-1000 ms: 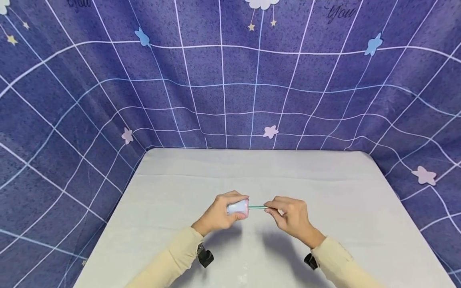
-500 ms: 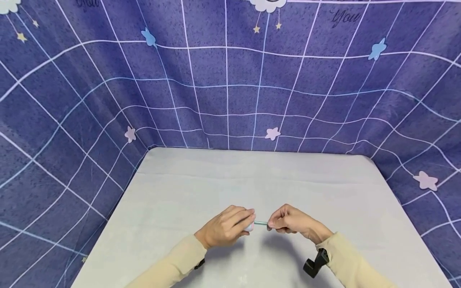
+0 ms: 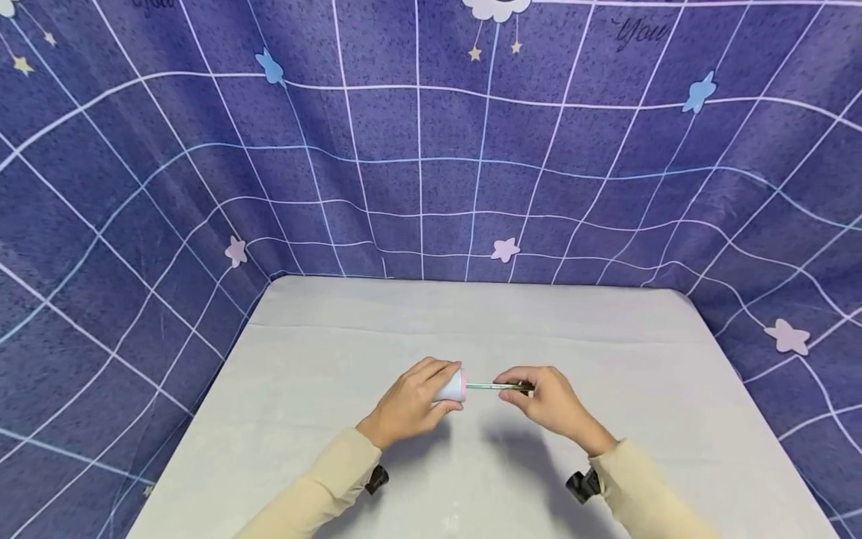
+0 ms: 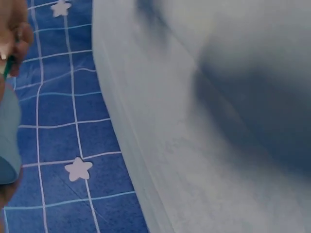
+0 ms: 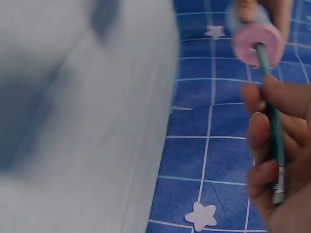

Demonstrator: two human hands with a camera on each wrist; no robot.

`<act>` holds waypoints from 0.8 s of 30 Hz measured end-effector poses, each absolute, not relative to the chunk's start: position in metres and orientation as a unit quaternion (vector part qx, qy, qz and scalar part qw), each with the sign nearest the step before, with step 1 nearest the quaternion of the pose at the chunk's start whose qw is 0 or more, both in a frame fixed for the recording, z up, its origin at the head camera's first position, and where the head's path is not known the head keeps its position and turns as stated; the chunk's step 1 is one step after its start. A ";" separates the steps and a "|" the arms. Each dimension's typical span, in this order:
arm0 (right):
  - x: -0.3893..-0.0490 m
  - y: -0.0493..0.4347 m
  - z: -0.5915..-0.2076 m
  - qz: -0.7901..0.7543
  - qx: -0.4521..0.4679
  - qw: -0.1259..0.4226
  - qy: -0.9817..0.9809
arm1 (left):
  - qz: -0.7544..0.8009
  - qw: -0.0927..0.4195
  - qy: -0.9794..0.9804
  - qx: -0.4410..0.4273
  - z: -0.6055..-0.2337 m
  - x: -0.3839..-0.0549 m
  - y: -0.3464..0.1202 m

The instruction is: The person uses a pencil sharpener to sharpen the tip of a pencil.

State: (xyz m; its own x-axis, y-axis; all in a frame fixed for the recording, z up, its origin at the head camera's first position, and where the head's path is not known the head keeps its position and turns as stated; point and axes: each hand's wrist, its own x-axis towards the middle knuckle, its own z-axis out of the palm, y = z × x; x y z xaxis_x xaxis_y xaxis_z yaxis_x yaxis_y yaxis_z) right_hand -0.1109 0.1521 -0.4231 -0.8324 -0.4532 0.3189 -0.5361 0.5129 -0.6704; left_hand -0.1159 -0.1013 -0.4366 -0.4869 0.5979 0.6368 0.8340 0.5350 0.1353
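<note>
My left hand grips a light blue pencil sharpener by its body, above the table. The sharpener's pink round end faces my right hand. A green pencil runs level from that pink end to my right fingers, its tip hidden inside the hole. In the right wrist view the pencil's metal ferrule shows near my palm, and my thumb and fingers pinch the shaft. The left wrist view catches the sharpener's blue body at its left edge, with part of my hand beside it.
A white-covered table lies under both hands, which cast shadows on it. Behind and at both sides hangs a purple-blue curtain with grid lines and stars. Small black wrist cameras sit at the sleeves.
Half a second ago both hands were lower and turned, with the left covering most of the sharpener. They have since risen and turned back, showing more of the sharpener and pencil.
</note>
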 end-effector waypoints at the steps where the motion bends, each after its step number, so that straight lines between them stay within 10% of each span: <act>1: -0.110 0.152 -0.426 0.379 0.299 0.101 -0.870 | -0.233 0.254 -0.840 -0.418 -0.436 -0.115 -0.102; 7: -0.113 0.150 -0.438 0.236 0.379 0.353 -0.823 | -0.332 0.110 -0.870 -0.348 -0.426 -0.114 -0.104; 13: -0.116 0.146 -0.443 0.179 0.412 0.461 -0.765 | -0.423 -0.031 -0.862 -0.278 -0.414 -0.116 -0.107; 24: -0.114 0.134 -0.448 0.286 0.387 0.447 -0.754 | -0.391 0.071 -0.846 -0.355 -0.419 -0.116 -0.110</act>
State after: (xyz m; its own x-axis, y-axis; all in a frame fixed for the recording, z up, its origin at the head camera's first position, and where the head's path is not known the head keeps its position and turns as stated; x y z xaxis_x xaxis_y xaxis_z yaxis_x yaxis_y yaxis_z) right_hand -0.1137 0.1341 -0.4480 -0.3010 -0.3281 0.8954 -0.8397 0.5363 -0.0858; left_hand -0.1164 -0.1096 -0.4187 -0.7381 0.5457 0.3967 0.6560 0.4431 0.6110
